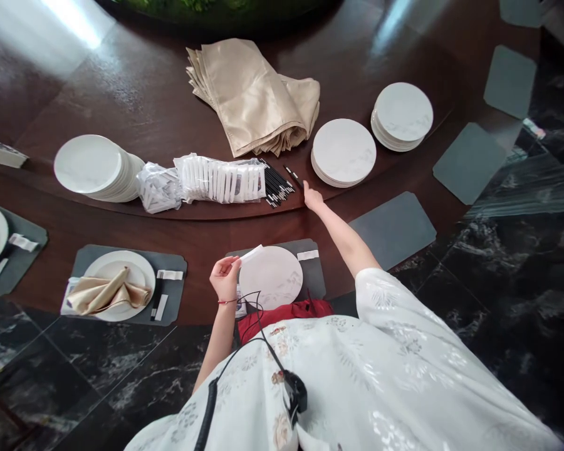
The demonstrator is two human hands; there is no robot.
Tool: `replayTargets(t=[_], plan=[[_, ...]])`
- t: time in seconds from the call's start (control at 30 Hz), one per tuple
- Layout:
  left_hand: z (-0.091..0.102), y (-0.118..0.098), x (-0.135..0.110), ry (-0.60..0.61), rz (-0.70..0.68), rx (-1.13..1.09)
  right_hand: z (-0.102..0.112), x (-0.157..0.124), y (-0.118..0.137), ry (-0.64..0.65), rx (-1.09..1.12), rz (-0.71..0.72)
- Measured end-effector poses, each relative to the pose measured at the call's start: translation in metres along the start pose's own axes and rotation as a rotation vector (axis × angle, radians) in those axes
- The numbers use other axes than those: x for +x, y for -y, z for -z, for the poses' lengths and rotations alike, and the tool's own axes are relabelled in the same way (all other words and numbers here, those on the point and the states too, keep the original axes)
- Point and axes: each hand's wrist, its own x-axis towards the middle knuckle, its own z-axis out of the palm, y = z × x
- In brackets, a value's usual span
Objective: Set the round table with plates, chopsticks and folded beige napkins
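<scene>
My left hand (225,277) pinches a narrow white paper chopstick sleeve (252,254) at the left edge of a white plate (271,279). That plate lies on a grey placemat (316,275) with a small white rest (308,255) at its upper right. My right hand (313,197) is stretched forward, its fingertips closed on the near end of black chopsticks (294,176) with pale tips. Just left of them lies a pile of similar black chopsticks (278,181), beside a plastic pack of white wrapped packets (220,180).
Stacked white plates (344,151) stand right of the chopsticks, more plates (94,166) at left. Folded beige napkins (258,94) lie behind. A crumpled plastic bag (158,188) holds white pieces. A set place with a napkin (110,291) is at left; a bare placemat (395,228) at right.
</scene>
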Motion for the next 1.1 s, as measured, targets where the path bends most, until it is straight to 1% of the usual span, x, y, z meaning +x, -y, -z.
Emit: replayTargets(t=[0.07,0.1,0.17,0.2,0.27,0.3,0.33,0.37,0.4,0.43,0.47,0.5,0.57,0.6,0.67,0.73,0.83,0.93,1.0,1.1], plan=[[0.004,-0.002,-0.003,0.005,-0.012,-0.012,-0.003,-0.036,-0.005,0.033,0.156,0.057],[0.006,-0.002,-0.004,0.007,-0.019,-0.017,-0.005,-0.058,-0.007,0.039,0.271,0.066],[0.008,-0.002,-0.007,0.012,-0.034,-0.019,-0.011,-0.109,-0.010,0.065,0.569,0.084],[0.009,-0.001,-0.010,0.019,-0.043,-0.020,-0.014,-0.137,-0.011,0.101,0.726,0.097],[0.009,0.001,-0.016,0.044,-0.065,-0.022,-0.017,-0.194,-0.016,0.243,0.962,0.183],[0.008,0.002,-0.019,0.063,-0.080,-0.019,-0.017,-0.222,-0.019,0.344,1.008,0.248],[0.006,0.003,-0.023,0.085,-0.094,-0.013,-0.018,-0.247,-0.022,0.454,0.997,0.307],[0.005,0.004,-0.028,0.113,-0.105,-0.007,-0.019,-0.270,-0.024,0.547,0.933,0.336],[0.002,0.005,-0.033,0.143,-0.113,0.000,-0.021,-0.289,-0.027,0.609,0.826,0.325],[0.000,0.006,-0.038,0.173,-0.115,0.004,-0.025,-0.306,-0.028,0.625,0.694,0.285],[-0.002,0.006,-0.043,0.199,-0.113,0.006,-0.029,-0.320,-0.029,0.592,0.548,0.230],[-0.005,0.007,-0.049,0.222,-0.108,0.005,-0.034,-0.331,-0.029,0.524,0.394,0.175],[-0.008,0.007,-0.060,0.250,-0.099,0.009,-0.045,-0.346,-0.028,0.359,0.114,0.108],[-0.008,0.007,-0.065,0.259,-0.097,0.011,-0.050,-0.351,-0.028,0.294,0.013,0.103],[-0.008,0.008,-0.073,0.273,-0.093,0.004,-0.057,-0.358,-0.027,0.221,-0.092,0.110],[-0.004,0.010,-0.079,0.279,-0.090,-0.014,-0.061,-0.360,-0.028,0.182,-0.089,0.119],[0.005,0.013,-0.085,0.260,-0.074,-0.029,-0.070,-0.357,-0.032,0.112,-0.018,0.117],[0.015,0.014,-0.088,0.229,-0.057,-0.022,-0.089,-0.349,-0.038,0.045,0.040,0.130],[0.021,0.013,-0.089,0.212,-0.060,-0.018,-0.106,-0.340,-0.043,0.048,0.068,0.102],[0.029,0.011,-0.090,0.187,-0.071,-0.014,-0.129,-0.322,-0.047,0.106,0.095,-0.038]])
